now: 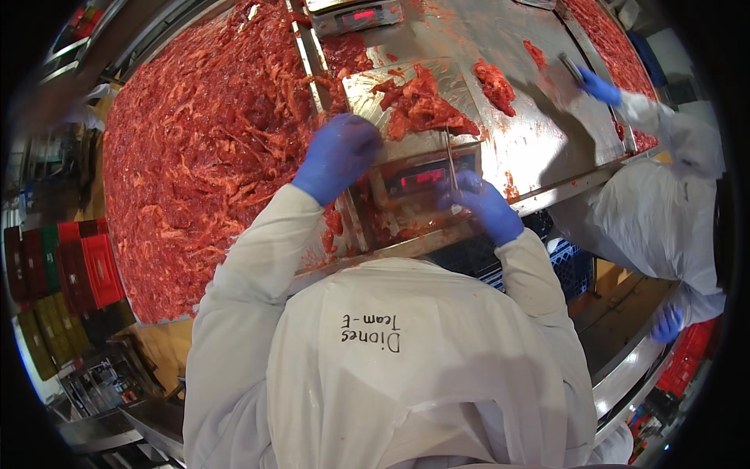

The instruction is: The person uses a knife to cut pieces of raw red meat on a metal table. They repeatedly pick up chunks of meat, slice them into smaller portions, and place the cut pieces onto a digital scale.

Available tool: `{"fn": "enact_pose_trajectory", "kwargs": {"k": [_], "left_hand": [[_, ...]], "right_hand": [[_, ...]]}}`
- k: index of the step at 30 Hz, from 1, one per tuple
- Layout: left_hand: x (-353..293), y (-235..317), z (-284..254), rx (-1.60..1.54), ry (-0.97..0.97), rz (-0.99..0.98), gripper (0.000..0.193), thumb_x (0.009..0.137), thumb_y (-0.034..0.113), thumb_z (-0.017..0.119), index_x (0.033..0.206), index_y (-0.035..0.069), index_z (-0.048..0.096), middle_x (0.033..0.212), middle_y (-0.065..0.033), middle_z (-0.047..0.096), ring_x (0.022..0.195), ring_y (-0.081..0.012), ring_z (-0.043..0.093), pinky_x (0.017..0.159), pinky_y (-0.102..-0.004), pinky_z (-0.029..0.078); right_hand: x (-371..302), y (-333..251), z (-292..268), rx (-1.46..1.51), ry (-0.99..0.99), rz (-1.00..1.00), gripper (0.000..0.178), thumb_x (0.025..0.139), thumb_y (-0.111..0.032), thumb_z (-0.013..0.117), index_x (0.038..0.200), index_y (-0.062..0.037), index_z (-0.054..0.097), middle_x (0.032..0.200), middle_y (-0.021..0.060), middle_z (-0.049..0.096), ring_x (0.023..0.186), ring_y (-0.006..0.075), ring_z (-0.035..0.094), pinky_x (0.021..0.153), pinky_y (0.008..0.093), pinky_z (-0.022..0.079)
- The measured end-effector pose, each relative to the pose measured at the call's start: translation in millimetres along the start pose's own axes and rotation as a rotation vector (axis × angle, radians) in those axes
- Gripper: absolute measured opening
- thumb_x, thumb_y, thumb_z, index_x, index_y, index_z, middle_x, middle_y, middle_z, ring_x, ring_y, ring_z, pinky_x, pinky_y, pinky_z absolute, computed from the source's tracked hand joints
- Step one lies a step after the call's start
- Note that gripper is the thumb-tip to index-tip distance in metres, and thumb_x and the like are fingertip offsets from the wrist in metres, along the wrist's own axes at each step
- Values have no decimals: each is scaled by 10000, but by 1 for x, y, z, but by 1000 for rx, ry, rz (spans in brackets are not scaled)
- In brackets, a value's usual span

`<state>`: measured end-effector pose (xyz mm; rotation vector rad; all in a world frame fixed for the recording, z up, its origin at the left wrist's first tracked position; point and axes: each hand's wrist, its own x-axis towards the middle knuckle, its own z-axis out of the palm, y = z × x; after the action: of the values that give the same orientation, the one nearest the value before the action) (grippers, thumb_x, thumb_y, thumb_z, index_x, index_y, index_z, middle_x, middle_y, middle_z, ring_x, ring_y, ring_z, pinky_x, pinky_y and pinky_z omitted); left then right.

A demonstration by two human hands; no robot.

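Note:
Meat pieces lie on the metal plate of a scale, whose red-lit display faces me. In a blue glove, my left hand is curled at the plate's left edge, beside the divider; whatever its fingers may hold is hidden. My right hand, also gloved in blue, is closed around a thin pointed metal tool. That tool reaches up to the near edge of the meat; I cannot tell whether it is a narrow knife or tweezers.
A big heap of red meat fills the left side behind a metal divider. Another scale stands farther back. Loose meat lies right of my scale. At the right, a co-worker's gloved hand holds a tool. Blue crates sit below the table edge.

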<state>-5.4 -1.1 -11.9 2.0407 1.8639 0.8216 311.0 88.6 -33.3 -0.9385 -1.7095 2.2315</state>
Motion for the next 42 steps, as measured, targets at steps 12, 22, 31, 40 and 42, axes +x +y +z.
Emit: {"fn": "enact_pose_trajectory", "kwargs": {"k": [12,22,31,40,42], "left_hand": [[8,15,28,95,117,-22,57,861,118,708,880,77,673,884,-138,671,879,-374,650,795,-472,527],[-14,21,17,66,78,7,57,851,72,704,887,74,660,862,-138,655,877,-371,643,776,-475,530],[-23,22,12,8,103,-35,63,847,41,692,902,68,676,921,-136,665,895,-381,644,795,-480,534],[-42,21,-4,-118,209,-114,192,840,23,690,1016,81,743,1137,-134,711,1115,-331,674,980,-414,544],[-56,4,-8,-175,299,-211,239,842,15,681,1061,83,750,1218,-139,709,1159,-313,677,1022,-395,536]], "right_hand": [[38,-22,24,211,-116,174,332,1032,-267,696,1224,3,664,1040,90,728,913,191,725,883,396,613],[65,-39,38,274,-62,200,267,1041,-251,667,1146,-9,702,991,80,726,868,179,720,857,378,628],[81,-49,38,257,-86,213,349,1047,-321,641,1243,-34,678,1108,127,748,983,281,732,905,480,612],[97,-55,31,316,-74,166,276,1006,-227,697,1181,-15,687,1039,97,717,920,247,722,905,433,620],[89,-43,41,238,-113,245,245,976,-163,710,1163,-6,687,1030,97,721,900,232,723,885,414,626]]}}
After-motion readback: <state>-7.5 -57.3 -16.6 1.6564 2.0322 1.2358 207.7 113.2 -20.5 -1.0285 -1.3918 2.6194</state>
